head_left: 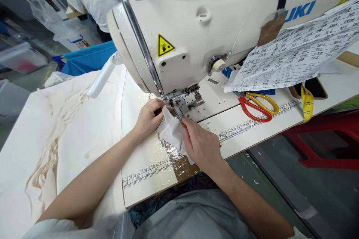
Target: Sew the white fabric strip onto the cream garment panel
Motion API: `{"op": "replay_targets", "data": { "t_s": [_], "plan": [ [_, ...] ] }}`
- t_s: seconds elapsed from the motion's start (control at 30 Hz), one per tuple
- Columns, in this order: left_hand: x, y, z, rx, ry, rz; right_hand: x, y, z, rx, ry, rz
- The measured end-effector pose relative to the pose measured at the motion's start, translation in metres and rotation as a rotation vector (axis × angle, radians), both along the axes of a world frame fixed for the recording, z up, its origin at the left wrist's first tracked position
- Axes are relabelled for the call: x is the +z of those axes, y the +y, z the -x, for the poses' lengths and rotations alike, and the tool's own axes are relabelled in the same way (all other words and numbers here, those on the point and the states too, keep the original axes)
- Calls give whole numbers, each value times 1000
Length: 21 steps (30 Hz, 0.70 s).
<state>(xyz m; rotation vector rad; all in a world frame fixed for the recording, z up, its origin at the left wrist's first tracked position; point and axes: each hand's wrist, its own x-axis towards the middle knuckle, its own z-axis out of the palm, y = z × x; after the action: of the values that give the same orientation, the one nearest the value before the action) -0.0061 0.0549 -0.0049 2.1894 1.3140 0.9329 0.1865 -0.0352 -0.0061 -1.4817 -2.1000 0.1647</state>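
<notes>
From where I operate, the left of the frame is taken up by a broad spread of cream fabric, its rumpled folds lying flat on the table, I'd guess so its weight rests there. The left grip, at centre, pinches the upper edge of a small white thin cloth between thumb and fingers. That cloth lies just before the needle area of a large white sewing machine, probably pinched there so its edge can be placed exactly. Under it, at lower centre, a shiny brown tape strip covers part of the white ruler-printed table, perhaps to let cloth slide. Right of centre, the right grip is closed round a slim dark metal tool, maybe tweezers, its tip against the cloth; a fine point seems suited to a spot too tight for fingers. I cannot tell whether the tool itself is pinching anything. Further right, red-and-yellow-handled scissors lie with handles facing the worker, handy to take up. A handwritten white paper sheet leans at upper right, likely for reading, and a yellow tape measure hangs below it over the table's edge.
</notes>
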Motion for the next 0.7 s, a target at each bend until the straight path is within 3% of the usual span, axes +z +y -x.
{"op": "replay_targets", "data": {
  "t_s": [0.13,0.43,0.7],
  "plan": [
    [0,0,0,-9,88,-30,-2,0,0,-3,-17,-4],
    [-7,1,-5,24,311,-319,0,-1,2,-17,-32,-73],
    [-1,2,1,41,79,-31,0,-1,1,-36,-27,-86]
  ]
}}
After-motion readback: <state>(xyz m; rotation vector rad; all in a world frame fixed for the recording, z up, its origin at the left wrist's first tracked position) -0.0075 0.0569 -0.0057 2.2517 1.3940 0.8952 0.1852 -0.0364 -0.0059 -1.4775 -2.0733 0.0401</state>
